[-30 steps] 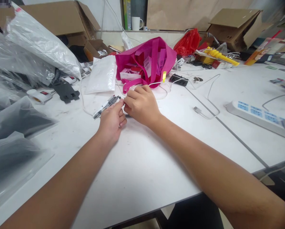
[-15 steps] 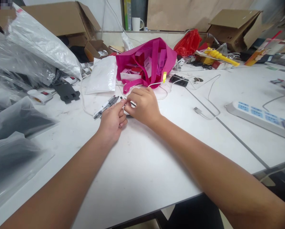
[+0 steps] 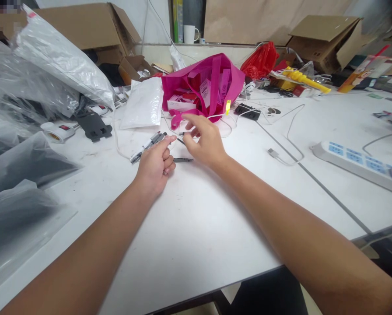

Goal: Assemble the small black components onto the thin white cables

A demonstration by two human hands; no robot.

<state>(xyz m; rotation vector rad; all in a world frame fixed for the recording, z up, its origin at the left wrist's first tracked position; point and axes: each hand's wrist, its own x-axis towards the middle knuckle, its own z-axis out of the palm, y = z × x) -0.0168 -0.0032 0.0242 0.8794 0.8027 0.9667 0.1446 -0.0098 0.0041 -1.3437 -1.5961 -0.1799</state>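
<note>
My left hand (image 3: 155, 166) is closed, thumb against the index finger, with a thin dark pen (image 3: 180, 141) projecting from the pinch. A dark pen barrel (image 3: 183, 160) shows just right of its curled fingers; whether they touch it is hidden. Several black, grey and clear pens (image 3: 149, 146) lie together on the table beyond that hand. My right hand (image 3: 204, 138) hovers to the right, fingers apart and holding nothing visible. By its fingertips is a small dark piece (image 3: 182, 133), too small to name.
Behind the hands stand a pink tote bag (image 3: 202, 85) full of boxes and a white bubble mailer (image 3: 141, 105). Plastic bags (image 3: 25, 162) crowd the left. A white cable (image 3: 288, 131) and a power strip (image 3: 360, 159) lie right. Cardboard boxes (image 3: 323, 39) line the back.
My right hand has drawn away rightward from my left hand and its fingers have spread. The dark pen barrel between them now shows more. My left hand stays closed in place.
</note>
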